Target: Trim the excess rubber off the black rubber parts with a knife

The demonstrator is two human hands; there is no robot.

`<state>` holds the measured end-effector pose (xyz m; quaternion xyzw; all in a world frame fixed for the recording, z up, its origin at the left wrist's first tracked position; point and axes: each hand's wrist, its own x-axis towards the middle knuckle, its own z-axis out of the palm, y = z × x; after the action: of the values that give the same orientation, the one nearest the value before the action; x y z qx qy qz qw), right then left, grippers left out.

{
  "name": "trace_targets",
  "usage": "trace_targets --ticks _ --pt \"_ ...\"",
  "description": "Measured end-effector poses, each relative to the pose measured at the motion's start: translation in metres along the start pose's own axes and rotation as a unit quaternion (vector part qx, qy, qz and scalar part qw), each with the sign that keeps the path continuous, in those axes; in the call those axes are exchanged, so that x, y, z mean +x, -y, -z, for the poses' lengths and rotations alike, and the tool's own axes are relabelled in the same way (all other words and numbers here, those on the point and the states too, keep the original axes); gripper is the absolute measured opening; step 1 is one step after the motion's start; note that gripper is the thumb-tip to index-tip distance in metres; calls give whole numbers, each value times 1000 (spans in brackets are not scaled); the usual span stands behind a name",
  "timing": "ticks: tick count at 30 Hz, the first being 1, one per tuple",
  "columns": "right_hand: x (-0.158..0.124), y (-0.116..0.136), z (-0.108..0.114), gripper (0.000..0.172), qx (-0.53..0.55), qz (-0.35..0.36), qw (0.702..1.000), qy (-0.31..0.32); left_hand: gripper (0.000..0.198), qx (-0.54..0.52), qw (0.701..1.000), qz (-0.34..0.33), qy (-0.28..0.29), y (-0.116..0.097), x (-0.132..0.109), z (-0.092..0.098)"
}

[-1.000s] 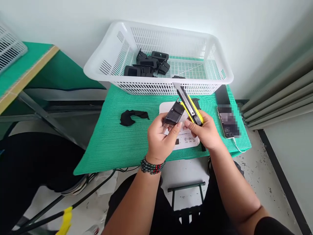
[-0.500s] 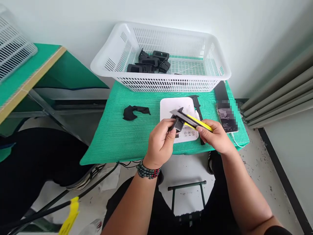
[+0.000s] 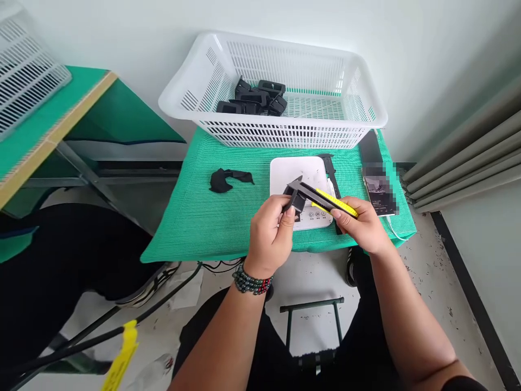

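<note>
My left hand point(image 3: 272, 231) is closed round a small black plastic part point(image 3: 298, 202), held over the front of a white digital scale point(image 3: 280, 169). My right hand point(image 3: 362, 224) grips a yellow and black utility knife point(image 3: 337, 205). Its blade points left and lies across the top of the black part; whether it bites into the plastic I cannot tell. Small dark shavings dot the scale's top. Behind the knife, a black caliper point(image 3: 329, 165) lies along the scale's right side, partly hidden.
A white slotted basket point(image 3: 285, 130) with several black plastic parts point(image 3: 254, 99) stands at the back of the green-covered table point(image 3: 191, 217). A black scrap of cloth or glove point(image 3: 230, 179) lies left. A phone point(image 3: 379, 190) with a cable sits right. Another person's dark-clothed leg point(image 3: 81, 250) is at left.
The black part has turned in my left hand, and its side face now shows differently. The knife blade stays across its top. The whole view has shifted slightly.
</note>
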<state>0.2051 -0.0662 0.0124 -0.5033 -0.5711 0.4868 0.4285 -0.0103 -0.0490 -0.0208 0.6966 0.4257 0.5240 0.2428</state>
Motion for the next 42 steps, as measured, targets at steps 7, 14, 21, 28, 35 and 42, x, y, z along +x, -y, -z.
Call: trace_targets --ticks 7,14,21,28,35,42 --pt "7 -8 0 51 -58 -17 989 -137 27 -103 995 -7 -5 -9 -7 -6" --pt "-1 -6 -35 47 60 31 994 -88 36 -312 926 175 -122 -10 -12 -39" --pt "-8 -8 -54 65 -47 86 995 13 50 -325 924 187 -78 -8 -9 -40" --pt "2 0 -45 78 -96 100 990 28 52 -337 912 222 -69 -5 5 -27" --pt "27 -8 30 73 -370 -65 863 -340 50 -297 938 173 -47 4 17 -20" --pt "43 -26 49 89 -500 -218 781 -304 46 -354 912 203 -44 0 23 -23"
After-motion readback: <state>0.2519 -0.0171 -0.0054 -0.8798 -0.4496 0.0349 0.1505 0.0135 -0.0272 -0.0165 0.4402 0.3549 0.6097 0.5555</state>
